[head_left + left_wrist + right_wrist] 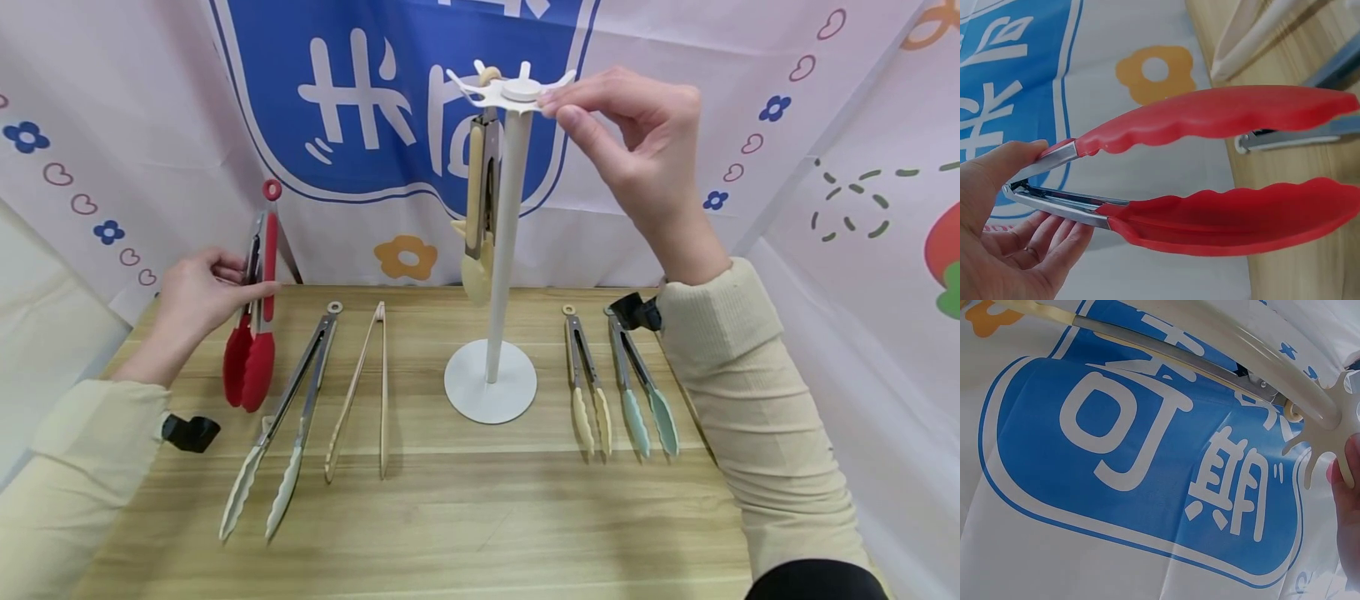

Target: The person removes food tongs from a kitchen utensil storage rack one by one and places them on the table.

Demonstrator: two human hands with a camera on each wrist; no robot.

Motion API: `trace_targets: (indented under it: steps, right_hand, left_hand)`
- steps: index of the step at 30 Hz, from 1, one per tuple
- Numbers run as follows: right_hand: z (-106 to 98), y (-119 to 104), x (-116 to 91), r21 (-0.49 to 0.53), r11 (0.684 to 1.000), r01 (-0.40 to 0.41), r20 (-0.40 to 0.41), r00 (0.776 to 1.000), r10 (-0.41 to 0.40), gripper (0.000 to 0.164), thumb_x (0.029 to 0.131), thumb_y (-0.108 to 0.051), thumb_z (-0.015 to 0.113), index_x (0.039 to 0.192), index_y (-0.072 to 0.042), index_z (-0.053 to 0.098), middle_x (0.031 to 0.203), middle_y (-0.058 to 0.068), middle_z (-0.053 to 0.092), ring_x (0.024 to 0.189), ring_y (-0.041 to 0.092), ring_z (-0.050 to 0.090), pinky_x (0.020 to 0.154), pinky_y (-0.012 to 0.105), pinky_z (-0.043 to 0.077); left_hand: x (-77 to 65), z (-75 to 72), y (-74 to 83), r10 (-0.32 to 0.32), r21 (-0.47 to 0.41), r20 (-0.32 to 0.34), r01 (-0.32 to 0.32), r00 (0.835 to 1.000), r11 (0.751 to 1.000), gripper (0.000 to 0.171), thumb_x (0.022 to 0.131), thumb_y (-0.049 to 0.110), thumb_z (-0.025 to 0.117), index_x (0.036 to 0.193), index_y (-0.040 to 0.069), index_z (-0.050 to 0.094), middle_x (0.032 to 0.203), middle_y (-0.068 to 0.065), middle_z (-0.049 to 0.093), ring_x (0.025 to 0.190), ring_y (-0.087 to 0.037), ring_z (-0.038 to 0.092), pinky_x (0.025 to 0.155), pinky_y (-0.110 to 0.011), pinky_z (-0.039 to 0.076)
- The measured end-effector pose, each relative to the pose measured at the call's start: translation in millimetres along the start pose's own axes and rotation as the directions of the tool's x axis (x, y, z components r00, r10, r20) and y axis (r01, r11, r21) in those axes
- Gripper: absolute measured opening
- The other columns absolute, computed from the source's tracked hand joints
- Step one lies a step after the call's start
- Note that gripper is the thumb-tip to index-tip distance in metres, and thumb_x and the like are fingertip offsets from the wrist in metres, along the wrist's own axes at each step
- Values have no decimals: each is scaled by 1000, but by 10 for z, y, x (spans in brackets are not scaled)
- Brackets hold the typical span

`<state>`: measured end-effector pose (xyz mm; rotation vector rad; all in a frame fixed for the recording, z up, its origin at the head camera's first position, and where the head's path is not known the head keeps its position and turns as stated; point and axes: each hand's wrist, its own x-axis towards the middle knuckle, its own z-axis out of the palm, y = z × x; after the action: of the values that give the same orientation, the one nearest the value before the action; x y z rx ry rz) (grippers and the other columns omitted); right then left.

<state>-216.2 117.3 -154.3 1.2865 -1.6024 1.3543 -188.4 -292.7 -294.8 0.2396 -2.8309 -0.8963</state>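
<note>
My left hand [197, 287] grips red-tipped tongs [257, 367] by their metal and red handles. They hang tips down above the table's left side; in the left wrist view the two scalloped red heads [1210, 115] are spread apart. At the top of a white hook stand [507, 242], my right hand [645, 133] pinches an arm of the hooked crown [517, 92] between thumb and forefinger. Cream tongs [476, 183] hang by their ring from a hook on the crown's left. The right wrist view shows only part of the right hand [1350, 500] at its edge.
On the wooden table [480, 533] lie long white-tipped tongs [300, 417] and slim beige tongs [384, 392] left of the stand's round base [465, 392]. To its right are small cream tongs [581, 383] and mint tongs [637, 375]. A printed cloth [637, 42] hangs behind.
</note>
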Motion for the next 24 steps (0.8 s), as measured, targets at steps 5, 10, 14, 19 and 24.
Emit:
trace_targets:
  steps: [5, 10, 14, 19, 24]
  right_hand:
    - [12, -7, 0, 7, 1000, -13, -8, 1000, 13, 8, 78, 13, 56, 79, 17, 63, 83, 6, 69, 83, 19, 63, 81, 31, 51]
    - [15, -12, 1, 6, 1000, -18, -8, 1000, 18, 8, 78, 13, 56, 79, 17, 63, 83, 5, 69, 83, 19, 63, 81, 31, 51]
    - [14, -19, 0, -11, 1000, -26, -4, 1000, 26, 8, 79, 13, 56, 80, 16, 64, 83, 6, 69, 84, 19, 63, 81, 31, 51]
    - [9, -25, -6, -25, 999, -43, -3, 999, 43, 9, 79, 12, 56, 81, 16, 64, 84, 6, 69, 85, 18, 62, 82, 31, 51]
    - [8, -22, -5, -30, 999, -38, -1, 999, 38, 8, 79, 12, 57, 81, 16, 64, 84, 6, 69, 85, 18, 62, 82, 31, 51]
  left_hand:
    - [18, 5, -107, -3, 17, 26, 2, 1000, 1000, 64, 73, 49, 70, 105, -3, 50, 98, -23, 58, 81, -26, 56, 53, -17, 43]
    - [41, 16, -237, -6, 36, 52, 5, 999, 999, 61, 74, 44, 71, 103, -5, 50, 96, -26, 58, 79, -30, 57, 52, -20, 44]
    - [60, 32, -333, -19, 56, 81, 14, 997, 998, 60, 75, 41, 71, 103, -7, 48, 95, -29, 57, 75, -30, 56, 51, -24, 44]
    - [86, 63, -436, -19, 115, 123, 4, 992, 993, 64, 75, 43, 71, 104, -9, 49, 93, -29, 58, 70, -29, 56, 51, -27, 43]
    - [94, 95, -507, 10, 162, 146, -34, 989, 986, 61, 74, 42, 71, 102, -10, 53, 87, -27, 61, 66, -25, 57, 50, -27, 42]
